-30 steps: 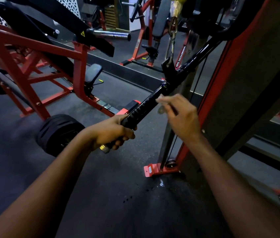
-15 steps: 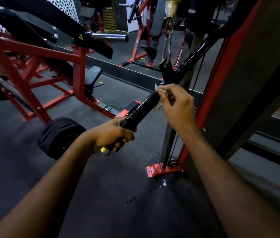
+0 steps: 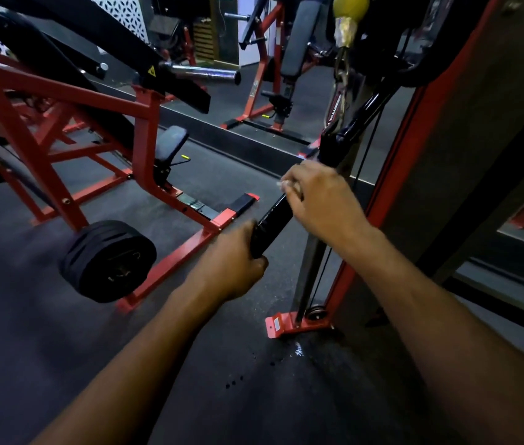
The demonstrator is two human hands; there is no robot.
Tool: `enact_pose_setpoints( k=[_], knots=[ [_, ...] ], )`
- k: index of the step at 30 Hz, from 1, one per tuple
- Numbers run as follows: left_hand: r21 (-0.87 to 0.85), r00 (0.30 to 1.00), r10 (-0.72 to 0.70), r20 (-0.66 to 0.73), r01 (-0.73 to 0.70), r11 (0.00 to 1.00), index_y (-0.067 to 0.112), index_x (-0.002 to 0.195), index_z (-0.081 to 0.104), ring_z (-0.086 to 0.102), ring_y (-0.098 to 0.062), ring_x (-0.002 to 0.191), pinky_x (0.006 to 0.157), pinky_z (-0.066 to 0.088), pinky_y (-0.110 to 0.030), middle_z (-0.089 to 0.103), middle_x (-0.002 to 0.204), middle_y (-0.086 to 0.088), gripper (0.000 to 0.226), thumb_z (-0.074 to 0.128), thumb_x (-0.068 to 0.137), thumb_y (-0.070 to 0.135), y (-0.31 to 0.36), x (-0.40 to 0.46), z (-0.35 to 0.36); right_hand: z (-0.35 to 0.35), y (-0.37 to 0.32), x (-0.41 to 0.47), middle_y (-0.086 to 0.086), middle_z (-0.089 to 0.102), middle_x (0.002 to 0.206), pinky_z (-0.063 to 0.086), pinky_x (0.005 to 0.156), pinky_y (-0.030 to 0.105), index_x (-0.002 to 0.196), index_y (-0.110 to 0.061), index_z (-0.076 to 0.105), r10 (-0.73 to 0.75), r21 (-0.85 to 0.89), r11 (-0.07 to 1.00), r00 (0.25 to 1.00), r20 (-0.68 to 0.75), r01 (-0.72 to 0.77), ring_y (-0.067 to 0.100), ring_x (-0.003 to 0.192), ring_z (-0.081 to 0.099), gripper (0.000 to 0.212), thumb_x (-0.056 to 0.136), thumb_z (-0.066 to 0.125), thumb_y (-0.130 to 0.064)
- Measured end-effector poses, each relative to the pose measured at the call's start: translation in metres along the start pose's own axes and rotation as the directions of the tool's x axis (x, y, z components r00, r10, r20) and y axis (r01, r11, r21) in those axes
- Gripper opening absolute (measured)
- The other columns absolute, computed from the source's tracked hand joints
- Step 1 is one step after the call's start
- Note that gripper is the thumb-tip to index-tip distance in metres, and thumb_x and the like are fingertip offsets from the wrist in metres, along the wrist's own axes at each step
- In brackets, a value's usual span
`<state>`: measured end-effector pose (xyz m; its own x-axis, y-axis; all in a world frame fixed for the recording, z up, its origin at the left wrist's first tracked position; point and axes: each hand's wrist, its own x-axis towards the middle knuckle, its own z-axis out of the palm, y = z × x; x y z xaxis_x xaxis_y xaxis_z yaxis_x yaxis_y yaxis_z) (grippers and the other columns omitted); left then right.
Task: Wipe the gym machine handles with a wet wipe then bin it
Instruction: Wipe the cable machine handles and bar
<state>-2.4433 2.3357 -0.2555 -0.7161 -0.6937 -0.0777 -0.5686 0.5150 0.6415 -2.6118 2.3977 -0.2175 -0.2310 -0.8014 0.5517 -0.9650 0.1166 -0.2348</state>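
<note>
A black cable-machine bar handle slants from lower left up to its hanging clip at the upper right. My left hand grips the bar's lower end. My right hand is curled over the bar a little higher up, pressing a small pale wet wipe against it. Only a scrap of the wipe shows at my fingertips; most of it is hidden under the hand.
The red cable-machine upright and its floor foot stand just right of the bar. A red plate-loaded machine with a black weight plate fills the left. Dark rubber floor lies below, with wet spots.
My right hand with the wipe first slid up the bar, then came back down it toward my left hand. The left hand kept its grip on the lower end.
</note>
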Motion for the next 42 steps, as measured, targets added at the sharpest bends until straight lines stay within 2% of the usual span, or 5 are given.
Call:
enact_pose_setpoints(
  k=[7, 18, 25, 32, 42],
  knots=[
    [0.386, 0.943, 0.090, -0.319, 0.043, 0.921, 0.028, 0.116, 0.032, 0.031, -0.012, 0.050, 0.047, 0.026, -0.032, 0.042, 0.075, 0.006, 0.025, 0.050, 0.099, 0.023, -0.001, -0.011, 0.014, -0.019, 0.025, 0.013, 0.003, 0.063, 0.104, 0.055, 0.081, 0.033, 0.107, -0.014, 0.066, 0.100, -0.070, 0.993, 0.995, 0.007, -0.099, 0.015, 0.090, 0.061, 0.019, 0.101, 0.056, -0.028],
    [0.273, 0.942, 0.176, -0.286, -0.096, 0.957, 0.030, 0.101, 0.038, 0.049, -0.016, 0.069, 0.061, 0.041, -0.035, 0.042, 0.074, 0.009, 0.033, 0.020, 0.106, 0.058, -0.012, -0.007, 0.010, -0.004, 0.007, 0.024, 0.002, 0.062, 0.101, 0.050, 0.073, 0.030, 0.104, -0.015, 0.066, 0.127, -0.136, 0.983, 0.992, 0.002, -0.126, 0.014, 0.085, 0.060, 0.019, 0.101, 0.055, -0.030],
    [0.400, 0.904, 0.262, -0.337, -0.114, 0.909, 0.032, 0.137, 0.040, 0.043, -0.003, 0.080, 0.046, 0.019, -0.019, 0.058, 0.109, 0.009, 0.046, 0.027, 0.104, 0.060, -0.025, -0.003, 0.002, -0.009, -0.009, 0.025, -0.001, 0.061, 0.102, 0.055, 0.077, 0.030, 0.109, -0.016, 0.065, 0.040, -0.152, 0.988, 0.987, 0.158, -0.016, 0.013, 0.087, 0.061, 0.020, 0.102, 0.053, -0.030],
    [0.483, 0.870, 0.325, -0.371, -0.119, 0.868, 0.022, 0.141, 0.053, 0.053, -0.011, 0.068, 0.045, 0.008, -0.017, 0.063, 0.097, 0.004, 0.055, 0.050, 0.095, 0.053, -0.045, -0.002, -0.009, 0.018, -0.043, 0.018, -0.001, 0.059, 0.101, 0.052, 0.073, 0.024, 0.106, -0.013, 0.064, -0.002, -0.121, 0.992, 0.993, 0.118, 0.016, 0.009, 0.082, 0.057, 0.019, 0.103, 0.051, -0.027],
    [0.591, 0.837, 0.432, -0.335, -0.171, 0.789, 0.018, 0.152, 0.043, 0.047, -0.016, 0.072, 0.056, 0.027, -0.029, 0.058, 0.100, -0.005, 0.063, 0.063, 0.096, 0.040, -0.073, 0.005, -0.030, 0.033, -0.072, 0.037, 0.000, 0.061, 0.099, 0.050, 0.073, 0.025, 0.103, -0.014, 0.066, 0.115, -0.183, 0.978, 0.989, 0.089, -0.097, 0.013, 0.084, 0.059, 0.016, 0.101, 0.054, -0.024]
  ],
)
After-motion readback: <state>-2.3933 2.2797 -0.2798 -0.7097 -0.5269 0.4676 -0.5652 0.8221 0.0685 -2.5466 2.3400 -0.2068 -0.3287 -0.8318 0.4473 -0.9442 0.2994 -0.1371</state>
